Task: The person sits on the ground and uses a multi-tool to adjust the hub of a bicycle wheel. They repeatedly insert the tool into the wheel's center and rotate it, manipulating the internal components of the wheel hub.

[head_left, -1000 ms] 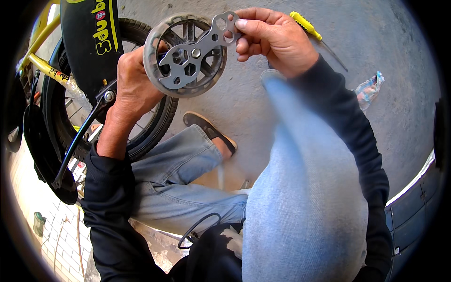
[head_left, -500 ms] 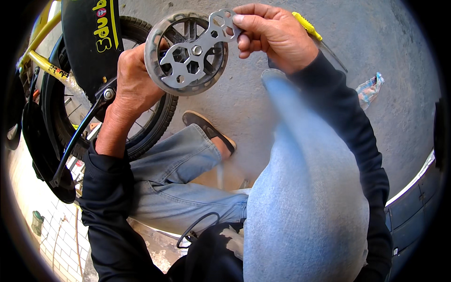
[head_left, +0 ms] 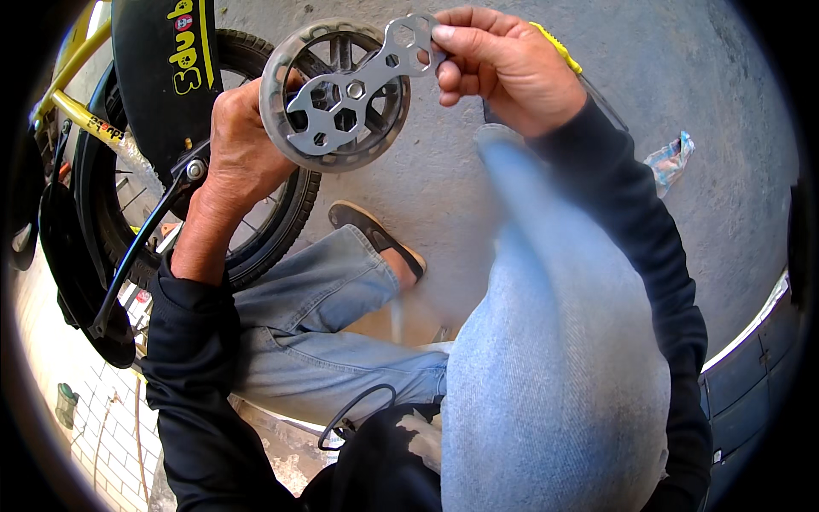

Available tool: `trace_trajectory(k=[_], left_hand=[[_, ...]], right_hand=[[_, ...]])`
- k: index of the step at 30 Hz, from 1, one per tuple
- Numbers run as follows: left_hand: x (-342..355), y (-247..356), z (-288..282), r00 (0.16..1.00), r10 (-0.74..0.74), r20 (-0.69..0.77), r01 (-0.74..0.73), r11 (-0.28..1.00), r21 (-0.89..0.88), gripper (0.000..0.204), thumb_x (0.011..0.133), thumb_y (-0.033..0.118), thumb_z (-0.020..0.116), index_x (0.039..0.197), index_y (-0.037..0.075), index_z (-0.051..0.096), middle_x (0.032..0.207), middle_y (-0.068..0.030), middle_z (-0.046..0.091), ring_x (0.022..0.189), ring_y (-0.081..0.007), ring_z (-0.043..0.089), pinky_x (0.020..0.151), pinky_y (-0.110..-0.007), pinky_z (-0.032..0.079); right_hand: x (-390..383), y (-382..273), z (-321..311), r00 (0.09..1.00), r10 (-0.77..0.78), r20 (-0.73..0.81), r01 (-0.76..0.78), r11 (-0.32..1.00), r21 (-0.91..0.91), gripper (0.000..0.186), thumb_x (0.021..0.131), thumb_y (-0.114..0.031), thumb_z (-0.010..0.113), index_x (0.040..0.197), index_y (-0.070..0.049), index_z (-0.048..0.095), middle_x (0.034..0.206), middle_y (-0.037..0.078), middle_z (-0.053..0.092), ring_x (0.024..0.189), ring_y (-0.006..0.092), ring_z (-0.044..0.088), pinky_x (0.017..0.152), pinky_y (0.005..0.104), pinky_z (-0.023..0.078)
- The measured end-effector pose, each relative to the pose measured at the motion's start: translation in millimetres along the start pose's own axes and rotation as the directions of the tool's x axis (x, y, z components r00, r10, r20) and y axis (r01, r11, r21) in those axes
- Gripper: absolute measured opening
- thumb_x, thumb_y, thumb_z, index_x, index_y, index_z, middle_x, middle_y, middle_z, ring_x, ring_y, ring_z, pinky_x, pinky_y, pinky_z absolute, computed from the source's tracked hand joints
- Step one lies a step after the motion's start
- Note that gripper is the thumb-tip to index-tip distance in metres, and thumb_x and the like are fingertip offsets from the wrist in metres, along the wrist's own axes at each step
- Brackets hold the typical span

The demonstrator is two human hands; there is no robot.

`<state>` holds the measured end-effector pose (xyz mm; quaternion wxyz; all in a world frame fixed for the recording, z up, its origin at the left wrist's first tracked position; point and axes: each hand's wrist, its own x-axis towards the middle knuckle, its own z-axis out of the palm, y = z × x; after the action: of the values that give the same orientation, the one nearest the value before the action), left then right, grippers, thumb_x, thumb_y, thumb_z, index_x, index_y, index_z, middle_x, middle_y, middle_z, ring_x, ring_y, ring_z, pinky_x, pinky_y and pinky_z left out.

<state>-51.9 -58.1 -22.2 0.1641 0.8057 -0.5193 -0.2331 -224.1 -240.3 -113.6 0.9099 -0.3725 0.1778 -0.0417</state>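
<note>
A small training wheel (head_left: pixel 280 136) with a translucent grey tyre and dark spokes is held up beside a child's bicycle. My left hand (head_left: pixel 239 141) is closed at its left side, with the fingertips hidden behind the wheel. Across the wheel's face lies a flat silver multi-hole wrench (head_left: pixel 373 81). One of its hexagonal holes sits around the nut (head_left: pixel 355 89) at the wheel's centre. Between thumb and fingers, my right hand (head_left: pixel 512 64) pinches the wrench's upper right end.
The bicycle's yellow frame (head_left: pixel 81 111), black chain guard (head_left: pixel 162 51), crank arm (head_left: pixel 145 235) and knobbly tyre (head_left: pixel 294 213) stand close on the left. A yellow-handled screwdriver (head_left: pixel 559 47) and a crumpled wrapper (head_left: pixel 670 162) lie on the concrete floor. My raised knee (head_left: pixel 554 324) fills the lower right.
My right hand has shifted slightly right and down, and the wrench has turned a little clockwise about the nut. The wheel has moved slightly left; my left hand keeps its grip.
</note>
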Motion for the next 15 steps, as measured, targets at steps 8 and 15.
trace_trajectory(k=[8,15], left_hand=[[0,0,1,1.0,-0.002,-0.004,0.002,1.0,-0.013,0.021,0.064,0.005,0.073,0.079,0.001,0.059,0.062,-0.0106,0.059,0.054,-0.0151,0.055,0.056,-0.026,0.046],[1,0,0,1.0,0.013,0.01,-0.013,1.0,0.005,0.023,0.063,0.006,0.074,0.08,0.001,0.06,0.063,-0.0098,0.059,0.055,-0.0151,0.056,0.057,-0.026,0.047]], right_hand=[[19,-11,13,0.993,0.113,-0.032,-0.103,0.97,0.22,0.016,0.089,-0.012,0.057,0.099,0.0,0.056,0.077,0.006,0.06,0.062,0.0137,0.06,0.058,0.0308,0.055],[10,-5,8,0.985,0.16,-0.066,-0.142,0.966,0.216,0.017,0.089,-0.012,0.057,0.101,-0.001,0.056,0.078,0.006,0.06,0.061,0.013,0.06,0.058,0.0306,0.055]])
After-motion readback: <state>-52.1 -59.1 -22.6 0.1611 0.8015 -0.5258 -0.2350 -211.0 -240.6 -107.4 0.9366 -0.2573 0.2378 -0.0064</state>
